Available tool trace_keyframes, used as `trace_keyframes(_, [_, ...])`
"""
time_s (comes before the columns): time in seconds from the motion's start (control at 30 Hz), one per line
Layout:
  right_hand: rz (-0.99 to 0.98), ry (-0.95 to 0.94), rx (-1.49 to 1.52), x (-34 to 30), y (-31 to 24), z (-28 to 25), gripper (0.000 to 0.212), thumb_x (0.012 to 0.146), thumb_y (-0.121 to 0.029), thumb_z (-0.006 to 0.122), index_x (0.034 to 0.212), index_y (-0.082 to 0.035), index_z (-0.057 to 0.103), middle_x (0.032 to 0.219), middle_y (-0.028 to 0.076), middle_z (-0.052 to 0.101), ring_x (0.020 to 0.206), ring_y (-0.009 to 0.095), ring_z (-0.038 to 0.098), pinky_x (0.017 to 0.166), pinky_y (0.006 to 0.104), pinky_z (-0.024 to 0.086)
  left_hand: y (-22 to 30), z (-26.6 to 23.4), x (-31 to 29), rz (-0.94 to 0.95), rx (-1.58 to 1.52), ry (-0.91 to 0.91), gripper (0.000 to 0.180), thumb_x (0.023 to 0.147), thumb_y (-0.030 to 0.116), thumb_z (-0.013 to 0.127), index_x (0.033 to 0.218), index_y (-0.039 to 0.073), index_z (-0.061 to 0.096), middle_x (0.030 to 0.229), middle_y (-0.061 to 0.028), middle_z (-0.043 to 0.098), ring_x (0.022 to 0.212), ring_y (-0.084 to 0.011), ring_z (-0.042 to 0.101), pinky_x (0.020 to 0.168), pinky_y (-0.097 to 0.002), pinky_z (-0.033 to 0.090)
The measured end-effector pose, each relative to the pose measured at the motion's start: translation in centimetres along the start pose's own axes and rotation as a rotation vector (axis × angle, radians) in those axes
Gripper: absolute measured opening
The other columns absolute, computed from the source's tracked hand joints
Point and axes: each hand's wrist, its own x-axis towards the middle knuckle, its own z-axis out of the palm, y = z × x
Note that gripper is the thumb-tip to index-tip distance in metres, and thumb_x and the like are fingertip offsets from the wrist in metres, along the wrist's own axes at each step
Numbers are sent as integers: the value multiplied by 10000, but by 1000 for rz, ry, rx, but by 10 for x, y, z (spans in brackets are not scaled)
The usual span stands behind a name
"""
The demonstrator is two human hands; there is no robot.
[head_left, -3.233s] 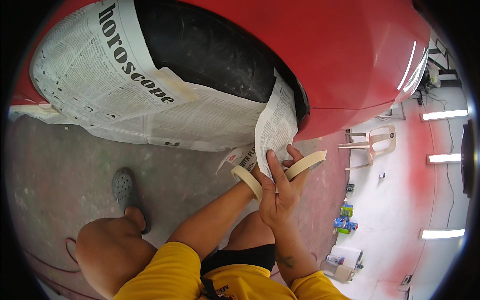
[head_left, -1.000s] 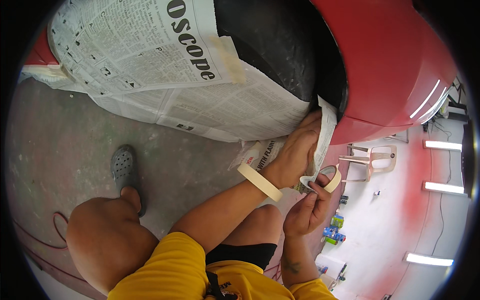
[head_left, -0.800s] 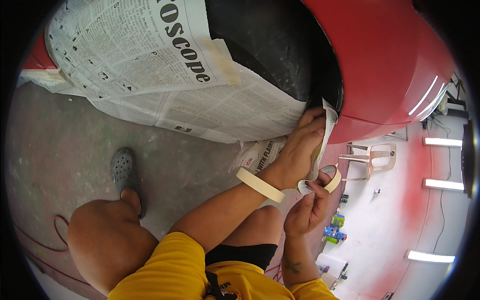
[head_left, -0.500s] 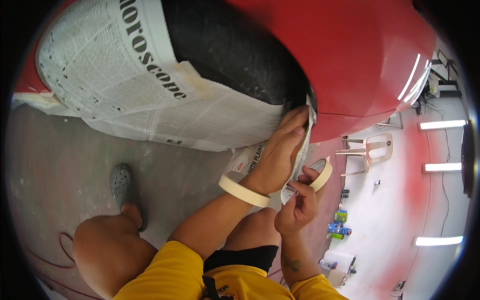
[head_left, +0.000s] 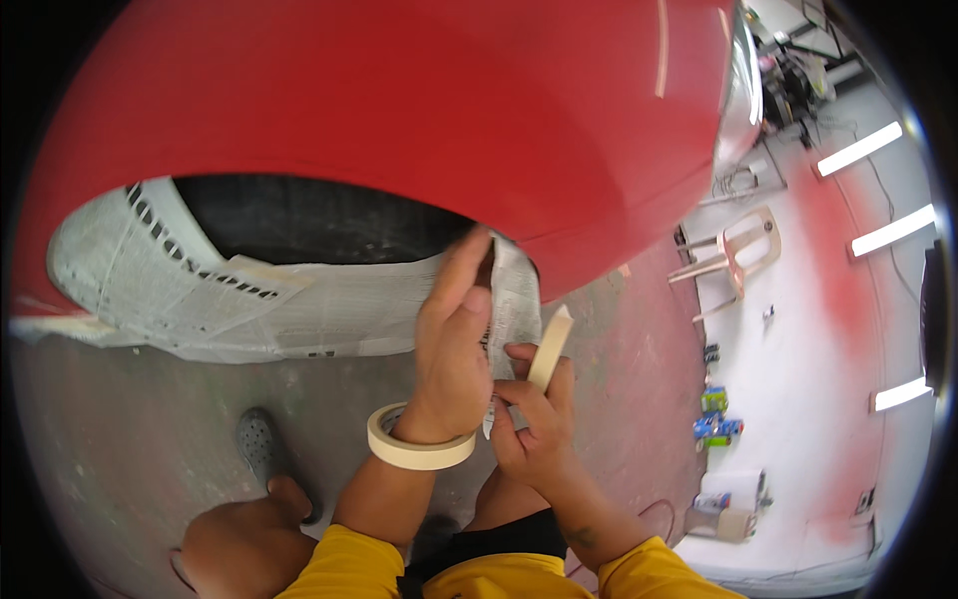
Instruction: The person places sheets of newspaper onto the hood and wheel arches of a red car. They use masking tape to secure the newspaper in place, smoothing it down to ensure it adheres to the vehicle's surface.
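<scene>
My left hand [head_left: 449, 349] is open, its fingers stretched flat along a folded newspaper sheet [head_left: 516, 299] at the front end of a red car's wheel opening. A roll of masking tape [head_left: 424, 456] hangs round my left wrist like a bracelet. Close by on the right, my right hand [head_left: 534, 424] pinches the sheet's lower edge between thumb and finger. Its other fingers hold a second masking tape roll [head_left: 552, 349], seen nearly edge-on. More newspaper [head_left: 359, 304] covers the lower part of the black tyre [head_left: 309, 220]; the upper tyre shows bare.
The red car body [head_left: 399, 110] spans the top. A plastic chair [head_left: 733, 255] stands at right against the white wall. Several cans [head_left: 717, 427] and containers [head_left: 723, 514] line that wall. My left foot wears a grey clog [head_left: 261, 444] on the floor; a hose lies near my legs.
The view has swung, showing more of the red body and the wheel lower down. My left hand looks straighter against the newspaper; my right hand keeps its pinch and the tape roll.
</scene>
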Motion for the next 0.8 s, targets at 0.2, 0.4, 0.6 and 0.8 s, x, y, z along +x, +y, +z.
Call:
trace_keyframes(0.2, [30,24,208,-13,-1,-17,274,911,-183,794,1168,-96,761,1412,240,590,1047,355,612,937,440,525,7,-9,10,10,-214,24,803,1047,493,472,1609,-75,398,1523,-239,545,1424,-340,505,1232,-463,355])
trace_keyframes(0.4, [515,449,329,-61,96,-22,266,1068,-152,646,1317,-66,688,1383,247,584,1123,326,634,968,422,526,18,-13,15,56,-267,-54,842,1038,472,525,1657,-34,262,1597,-263,437,1505,-369,413,1266,-508,338])
trace_keyframes(0.6, [539,352,526,-71,118,58,348,1061,-98,630,1405,-53,647,1390,190,591,1164,317,639,990,393,534,66,28,0,8,541,82,653,1079,387,500,1567,-41,430,1449,-243,567,1355,-370,562,1197,-477,414])
trace_keyframes(0.8, [458,347,431,-52,49,127,726,876,-17,690,1567,-37,469,1570,369,374,1428,558,386,1215,596,322,135,81,-52,612,1603,-361,438,1006,319,590,1189,-64,702,1163,-197,696,1117,-342,658,1032,-479,507])
